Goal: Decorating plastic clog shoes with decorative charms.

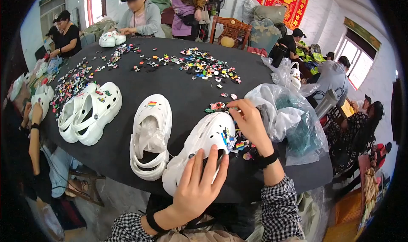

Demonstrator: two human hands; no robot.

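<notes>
My left hand lies across the heel end of a white clog, its fingers spread and stretched out over the opening. The clog's toe points away from me, and blue and other coloured charms sit along its right side. Past the toe, my right hand reaches over small shoe charms. Its thumb and forefinger are pinched close together at the pile; anything between them is too small to make out. To the left stands a second white clog with a rainbow charm and clear plastic inside.
A pair of white clogs with charms stands further left on the black table. Many loose charms lie across the far side. Clear plastic bags crowd my right. Other people sit around the table; one at left handles a clog.
</notes>
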